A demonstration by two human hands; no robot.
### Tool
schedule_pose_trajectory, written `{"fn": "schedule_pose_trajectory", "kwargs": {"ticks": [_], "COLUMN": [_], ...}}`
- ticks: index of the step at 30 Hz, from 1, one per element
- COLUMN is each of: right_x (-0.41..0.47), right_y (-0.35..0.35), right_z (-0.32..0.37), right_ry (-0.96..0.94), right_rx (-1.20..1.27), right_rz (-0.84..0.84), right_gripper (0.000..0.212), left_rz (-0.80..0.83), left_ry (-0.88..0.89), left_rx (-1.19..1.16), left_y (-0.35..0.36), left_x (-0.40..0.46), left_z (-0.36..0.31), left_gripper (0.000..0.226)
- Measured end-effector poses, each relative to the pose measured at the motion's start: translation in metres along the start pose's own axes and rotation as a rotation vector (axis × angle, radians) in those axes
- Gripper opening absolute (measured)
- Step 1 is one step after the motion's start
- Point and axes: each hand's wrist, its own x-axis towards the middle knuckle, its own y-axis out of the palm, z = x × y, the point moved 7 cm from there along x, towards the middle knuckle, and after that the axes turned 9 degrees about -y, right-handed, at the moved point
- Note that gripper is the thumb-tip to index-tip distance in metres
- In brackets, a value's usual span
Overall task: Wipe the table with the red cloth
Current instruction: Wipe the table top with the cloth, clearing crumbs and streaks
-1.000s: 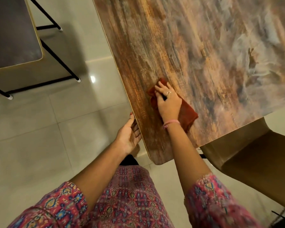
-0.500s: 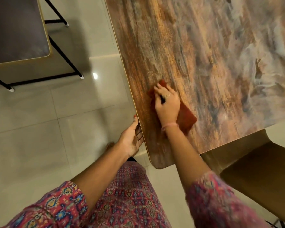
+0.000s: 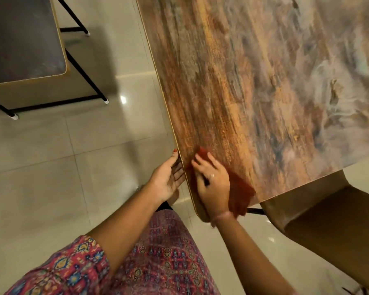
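We find the red cloth (image 3: 239, 188) lying flat on the near corner of the table (image 3: 264, 92), at about six o'clock on the tabletop, its lower edge reaching the rounded corner. Our right hand (image 3: 213, 184) presses it down with fingers spread and nearly straight, palm on the fabric, not gripping it. Our left hand (image 3: 168, 177) is relaxed and cupped, palm up, just beside the table's edge at about nine o'clock from the cloth; its fingers seem to touch the underside of the rim.

We judge the cloth light, soft and limp; it will bunch if pushed from one end, so a flat palm on its middle is the best hold, with steady downward pressure so it does not slip on the smooth printed surface.

Against the picture of half a second ago, the cloth and right hand have slid nearer the corner and towards the left edge, closing on the waiting left hand.
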Motion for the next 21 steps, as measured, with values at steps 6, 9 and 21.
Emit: {"fn": "schedule_pose_trajectory", "kwargs": {"ticks": [6, 9, 21], "right_x": [-0.086, -0.06, 0.067], "right_y": [-0.002, -0.001, 0.023], "right_z": [0.018, 0.017, 0.028], "right_ry": [-0.054, 0.0, -0.06], "right_rx": [0.0, -0.014, -0.064], "right_rz": [0.06, 0.015, 0.019], "right_gripper": [0.024, 0.022, 0.024], "left_rz": [0.037, 0.052, 0.07], "left_ry": [0.005, 0.0, -0.017], "left_rx": [-0.033, -0.028, -0.108], "left_y": [0.001, 0.001, -0.008], "left_x": [0.001, 0.0, -0.009], "left_z": [0.002, 0.002, -0.002], "left_gripper": [0.019, 0.02, 0.044]}}
